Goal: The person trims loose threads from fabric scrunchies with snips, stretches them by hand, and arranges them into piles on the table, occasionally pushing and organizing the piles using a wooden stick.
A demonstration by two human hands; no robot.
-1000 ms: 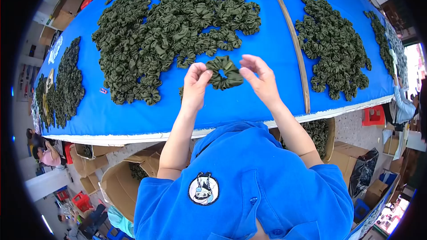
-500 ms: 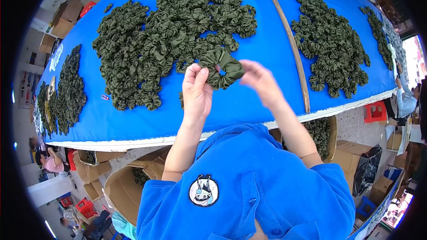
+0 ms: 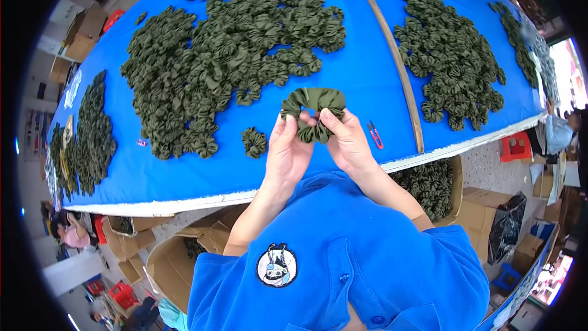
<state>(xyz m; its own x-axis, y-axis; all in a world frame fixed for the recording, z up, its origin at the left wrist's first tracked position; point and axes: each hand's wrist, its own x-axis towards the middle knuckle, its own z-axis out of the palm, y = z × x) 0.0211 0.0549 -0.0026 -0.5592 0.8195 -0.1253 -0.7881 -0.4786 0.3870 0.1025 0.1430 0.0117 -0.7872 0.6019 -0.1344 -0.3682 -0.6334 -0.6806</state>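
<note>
A dark green scrunchie (image 3: 327, 97) is held above the blue table (image 3: 184, 185), to the worker's left of the wooden strip (image 3: 398, 64). From where I stand, its longer axis runs crosswise, hand to hand, so that it points roughly toward the strip. The left hand (image 3: 289, 152), farther from the strip, pinches one side of the ring; the right hand (image 3: 351, 144), nearer the strip, pinches the other, and both touch the fabric equally. Red-handled snips (image 3: 376, 139) lie just left of the strip. A loose scrunchie (image 3: 253, 143) and the large heap (image 3: 233, 55) lie farther left of it; a smaller heap (image 3: 450, 64) lies to its right.
</note>
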